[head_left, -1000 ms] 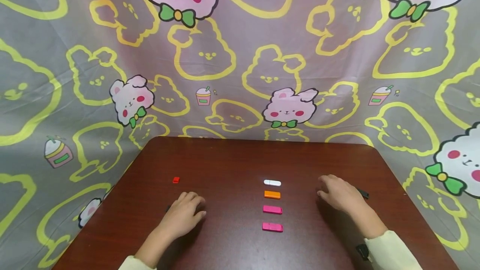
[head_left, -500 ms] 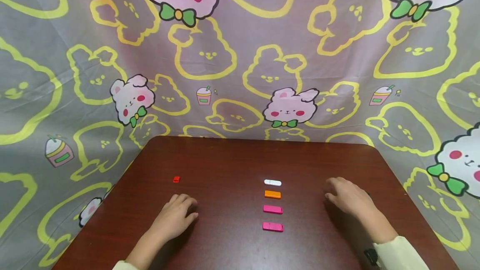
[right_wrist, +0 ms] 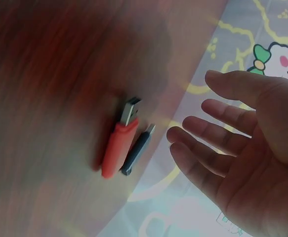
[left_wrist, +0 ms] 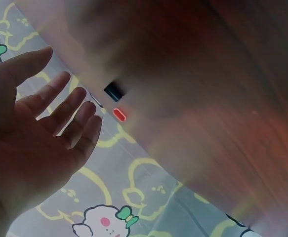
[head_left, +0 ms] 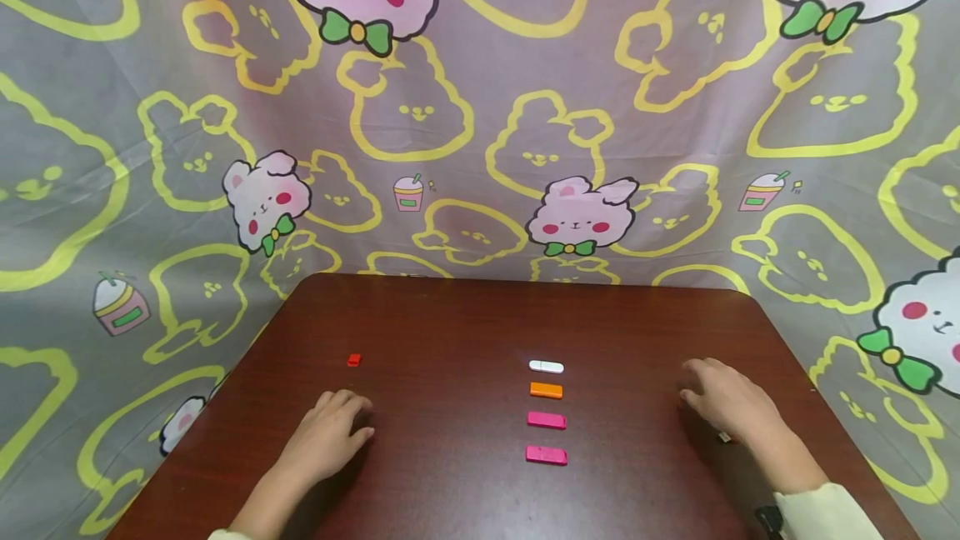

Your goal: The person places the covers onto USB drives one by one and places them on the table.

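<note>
My left hand hovers low over the left part of the table, fingers loosely bent and holding nothing. Beyond it lies a small red cap; the left wrist view also shows a black cap, which the hand hides in the head view. Over the right part, my right hand is relaxed with nothing in it. In the right wrist view a red USB stick with a bare metal plug lies beside a slim black USB stick. From the head, only a metal plug peeks out by that hand.
Down the middle of the brown table runs a column: a white USB stick, an orange one, a pink one and another pink one. A patterned cloth hangs behind and at both sides.
Both hands have drawn apart, the left hand toward the left and slightly nearer, the right hand toward the right. A metal plug has come into sight by the right hand; the black stick there is now covered.
</note>
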`<state>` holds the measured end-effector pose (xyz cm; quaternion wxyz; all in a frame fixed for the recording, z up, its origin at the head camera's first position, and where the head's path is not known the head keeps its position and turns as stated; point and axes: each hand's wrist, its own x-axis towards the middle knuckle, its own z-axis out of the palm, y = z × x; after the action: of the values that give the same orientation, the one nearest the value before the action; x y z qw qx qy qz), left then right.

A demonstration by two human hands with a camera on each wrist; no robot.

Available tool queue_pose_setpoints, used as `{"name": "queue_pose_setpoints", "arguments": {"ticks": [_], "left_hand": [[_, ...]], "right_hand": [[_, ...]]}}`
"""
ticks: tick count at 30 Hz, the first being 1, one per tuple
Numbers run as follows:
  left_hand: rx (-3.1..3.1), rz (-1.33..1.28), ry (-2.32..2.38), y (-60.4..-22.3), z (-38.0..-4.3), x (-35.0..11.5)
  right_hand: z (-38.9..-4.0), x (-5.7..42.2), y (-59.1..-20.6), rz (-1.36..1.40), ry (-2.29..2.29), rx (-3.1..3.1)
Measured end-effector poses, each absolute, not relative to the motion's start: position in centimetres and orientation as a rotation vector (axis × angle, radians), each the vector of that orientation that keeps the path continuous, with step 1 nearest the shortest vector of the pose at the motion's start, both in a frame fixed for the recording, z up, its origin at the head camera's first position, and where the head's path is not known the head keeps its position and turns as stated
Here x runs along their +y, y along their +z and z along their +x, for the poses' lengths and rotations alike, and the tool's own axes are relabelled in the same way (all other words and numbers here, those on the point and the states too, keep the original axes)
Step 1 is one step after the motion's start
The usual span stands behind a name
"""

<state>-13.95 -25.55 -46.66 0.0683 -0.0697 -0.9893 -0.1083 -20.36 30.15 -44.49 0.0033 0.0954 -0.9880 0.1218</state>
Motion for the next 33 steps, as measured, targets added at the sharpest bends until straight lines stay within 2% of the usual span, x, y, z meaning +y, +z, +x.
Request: {"name": "queue_pose_setpoints", "arguments": {"ticks": [17,33], "left_hand": [[-3.008,-0.161,-0.311,-46.8,-13.9,-27.2],[-3.079,-0.102,-0.315,-47.4,-14.2,-28.7]], "right_hand": [[-20.2,32.8,-44.9,0.285,0.37,-3.051],[-21.6,34.3,-45.5,0.23,0.332,-3.132]]}}
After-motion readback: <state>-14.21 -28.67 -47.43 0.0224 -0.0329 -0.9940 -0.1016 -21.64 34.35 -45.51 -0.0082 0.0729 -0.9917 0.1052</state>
